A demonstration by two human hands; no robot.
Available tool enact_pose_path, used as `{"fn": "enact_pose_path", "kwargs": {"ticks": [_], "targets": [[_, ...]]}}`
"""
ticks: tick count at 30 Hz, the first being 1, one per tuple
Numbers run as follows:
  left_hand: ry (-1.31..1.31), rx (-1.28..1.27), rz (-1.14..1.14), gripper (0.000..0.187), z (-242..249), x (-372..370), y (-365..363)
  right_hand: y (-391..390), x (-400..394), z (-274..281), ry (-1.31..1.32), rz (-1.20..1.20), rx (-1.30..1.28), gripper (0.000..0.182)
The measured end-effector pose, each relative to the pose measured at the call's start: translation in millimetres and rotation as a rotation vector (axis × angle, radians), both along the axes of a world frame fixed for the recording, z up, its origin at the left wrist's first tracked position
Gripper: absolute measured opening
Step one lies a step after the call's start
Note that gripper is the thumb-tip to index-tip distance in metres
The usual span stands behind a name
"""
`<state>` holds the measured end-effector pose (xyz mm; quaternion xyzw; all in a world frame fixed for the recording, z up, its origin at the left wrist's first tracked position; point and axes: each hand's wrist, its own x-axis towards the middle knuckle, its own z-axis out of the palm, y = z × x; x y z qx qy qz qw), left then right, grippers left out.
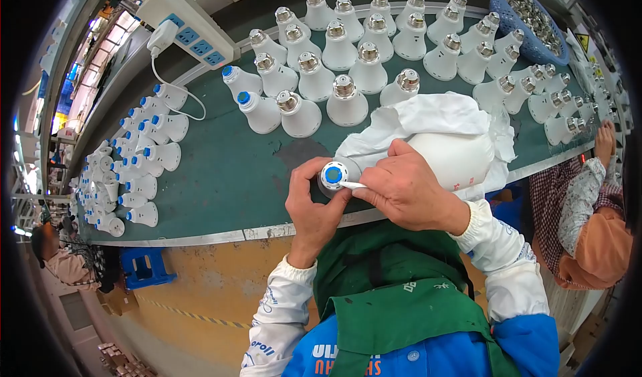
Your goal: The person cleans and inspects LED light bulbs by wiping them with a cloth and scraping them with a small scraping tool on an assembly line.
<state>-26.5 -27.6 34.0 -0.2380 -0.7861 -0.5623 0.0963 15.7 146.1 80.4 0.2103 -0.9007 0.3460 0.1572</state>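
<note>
My left hand [311, 206] is wrapped round a light bulb [334, 174] that stands on the table with its top towards me. That top is a white ring with a blue centre. My right hand [411, 190] pinches a slim white pointed piece [354, 185], whose tip touches the rim of the bulb's top; I cannot make out whether it is a tool or twisted cloth. Beside my right hand lies a white cloth [435, 114] over a rounded white bundle [451, 156]. Just beyond are white bulbs with metal screw caps [346, 103] and a blue-topped bulb [259, 112].
Rows of blue-topped bulbs [162, 156] stand at left on the green table [221, 169]. A power strip [190, 32] with a plugged-in white cable is at back left. A blue basket [508, 22] of metal caps stands at back right. Another person's hand [605, 143] is at far right.
</note>
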Motion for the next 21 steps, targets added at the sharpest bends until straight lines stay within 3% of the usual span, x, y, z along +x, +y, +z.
{"fn": "enact_pose_path", "kwargs": {"ticks": [21], "targets": [[-0.218, 0.089, -0.084, 0.047, 3.3, -3.4, -5.4, 1.5, -3.9, 0.7, 0.032, -0.006, 0.023, 0.024]]}}
